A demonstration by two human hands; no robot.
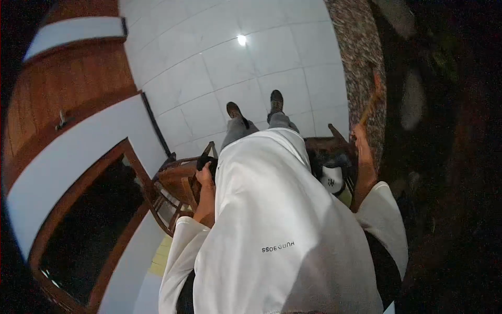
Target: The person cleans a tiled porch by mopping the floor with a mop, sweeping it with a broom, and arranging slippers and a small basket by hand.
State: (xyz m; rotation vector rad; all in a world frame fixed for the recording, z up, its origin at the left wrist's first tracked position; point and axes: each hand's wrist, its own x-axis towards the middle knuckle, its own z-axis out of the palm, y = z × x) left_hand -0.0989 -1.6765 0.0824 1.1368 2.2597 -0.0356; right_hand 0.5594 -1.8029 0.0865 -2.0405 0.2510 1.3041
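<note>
My right hand (359,133) is closed around the lower end of a thin yellowish stick (370,107) with an orange-red tip, held out over the speckled stone strip. On the other side, my left hand (205,175) is closed at hip height against something black (207,163), too dark to identify. A white shirt (266,209) covers my body between the two arms. Beside my right forearm lies a white cap (332,179) with a dark logo, among dark items on a wooden seat.
Wooden chair parts (185,183) stand close by my left arm. Pale floor tiles (230,63) extend past my shoes (276,102). At the left are a wooden door (68,83) and a wood-framed dark window (99,225). The stone strip (358,42) borders a dark area.
</note>
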